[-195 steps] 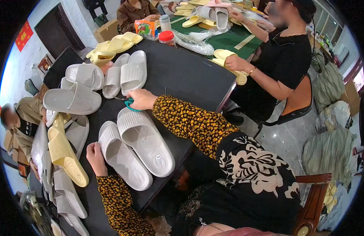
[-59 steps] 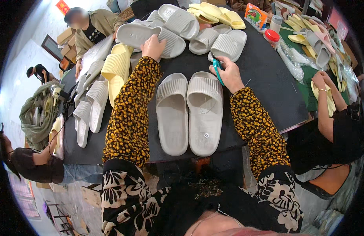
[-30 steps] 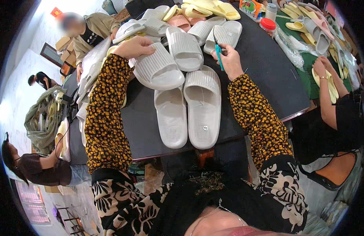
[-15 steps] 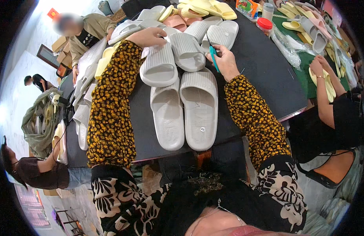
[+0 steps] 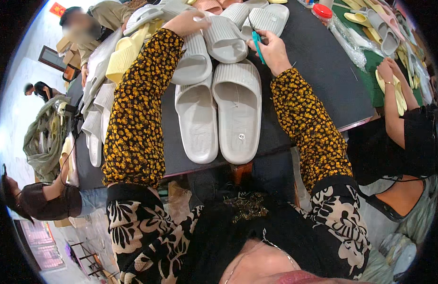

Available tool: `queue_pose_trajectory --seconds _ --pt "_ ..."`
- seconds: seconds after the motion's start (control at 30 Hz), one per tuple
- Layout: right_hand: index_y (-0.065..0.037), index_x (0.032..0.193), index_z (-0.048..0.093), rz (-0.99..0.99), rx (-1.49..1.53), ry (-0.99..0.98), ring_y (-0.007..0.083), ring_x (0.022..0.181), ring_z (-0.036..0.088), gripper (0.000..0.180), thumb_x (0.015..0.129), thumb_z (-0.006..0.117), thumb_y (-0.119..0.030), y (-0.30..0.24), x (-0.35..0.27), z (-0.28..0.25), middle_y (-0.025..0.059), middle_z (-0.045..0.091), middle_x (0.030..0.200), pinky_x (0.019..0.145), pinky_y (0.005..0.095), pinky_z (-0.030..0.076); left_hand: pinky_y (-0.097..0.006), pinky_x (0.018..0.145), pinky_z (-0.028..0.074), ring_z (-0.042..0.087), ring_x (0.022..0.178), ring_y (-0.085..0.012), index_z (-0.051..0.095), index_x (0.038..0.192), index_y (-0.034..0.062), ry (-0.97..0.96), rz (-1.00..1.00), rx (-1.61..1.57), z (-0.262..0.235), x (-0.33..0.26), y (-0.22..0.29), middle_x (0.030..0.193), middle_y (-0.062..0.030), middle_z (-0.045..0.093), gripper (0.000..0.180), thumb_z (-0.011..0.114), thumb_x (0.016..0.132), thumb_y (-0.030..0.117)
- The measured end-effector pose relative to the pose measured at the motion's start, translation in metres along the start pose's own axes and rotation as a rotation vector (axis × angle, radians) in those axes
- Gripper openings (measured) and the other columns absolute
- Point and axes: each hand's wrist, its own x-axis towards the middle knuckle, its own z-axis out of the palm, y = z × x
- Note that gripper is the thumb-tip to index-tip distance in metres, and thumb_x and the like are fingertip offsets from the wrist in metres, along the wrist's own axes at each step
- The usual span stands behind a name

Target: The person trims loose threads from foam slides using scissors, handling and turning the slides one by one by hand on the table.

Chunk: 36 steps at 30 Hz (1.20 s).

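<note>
My left hand (image 5: 185, 23) reaches over the far end of a grey ribbed slide sandal (image 5: 193, 61), its fingers loosely bent and apart. Beside that lies another grey slide (image 5: 226, 40), close to the fingertips. My right hand (image 5: 274, 53) grips scissors with teal handles (image 5: 257, 46), blades pointing away from me. The blades lie near a grey slide (image 5: 268, 20) behind them. Nearest me, a pair of grey slides rests side by side, the left slide (image 5: 198, 125) and the right slide (image 5: 238, 120), which bears a small round white sticker.
The dark table (image 5: 318, 80) carries yellow slides (image 5: 121, 59) and more grey slides (image 5: 93, 120) on the left. At right are a red-lidded jar (image 5: 322, 12), clear plastic bags (image 5: 347, 47) and a co-worker's hands (image 5: 389, 71) with a yellow slide. Other people sit at the left.
The whole view has shifted, so the table and slides appear higher in the picture. My left hand has moved slightly right over the slides. The scissors stay in my right hand.
</note>
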Motion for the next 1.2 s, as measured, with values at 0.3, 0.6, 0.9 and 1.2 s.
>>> queue_pose_trajectory --seconds 0.3,0.6,0.9,1.2 --pt "0.003 0.108 0.062 0.051 0.036 0.021 0.0201 0.081 0.066 0.053 0.072 0.077 -0.032 0.011 0.002 -0.006 0.0148 0.068 0.091 0.073 0.0311 0.052 -0.03 0.064 0.051 0.064 0.067 -0.0193 0.066 0.101 0.0036 0.606 0.11 -0.137 0.006 -0.128 0.071 0.076 -0.0106 0.067 0.028 0.065 0.084 0.026" --pt "0.001 0.11 0.063 -0.038 -0.081 0.003 0.023 0.085 0.067 0.056 0.071 0.076 -0.037 0.019 0.001 -0.002 0.0167 0.068 0.094 0.075 0.0325 0.052 -0.038 0.082 0.047 0.059 0.097 -0.0303 0.057 0.113 0.0012 0.392 0.318 -0.089 0.103 -0.216 0.15 0.113 -0.0131 0.06 0.038 0.068 0.08 0.017" --pt "0.002 0.109 0.063 0.086 -0.03 -0.043 0.0188 0.078 0.067 0.056 0.071 0.076 -0.038 0.009 -0.003 -0.006 0.0145 0.068 0.088 0.07 0.0304 0.052 -0.032 0.077 0.039 0.055 0.074 -0.0166 0.055 0.12 0.0066 0.222 0.171 -0.544 0.121 -0.205 0.157 0.083 -0.0015 0.06 0.042 0.067 0.081 0.015" --pt "0.002 0.108 0.063 0.03 -0.083 0.002 0.0195 0.077 0.067 0.058 0.07 0.077 -0.039 0.022 0.002 -0.007 0.0146 0.068 0.087 0.07 0.03 0.052 -0.033 0.069 0.042 0.054 0.063 -0.0208 0.058 0.11 0.0039 0.273 0.057 -0.463 0.123 -0.211 0.164 0.068 -0.0058 0.055 0.031 0.066 0.082 0.013"
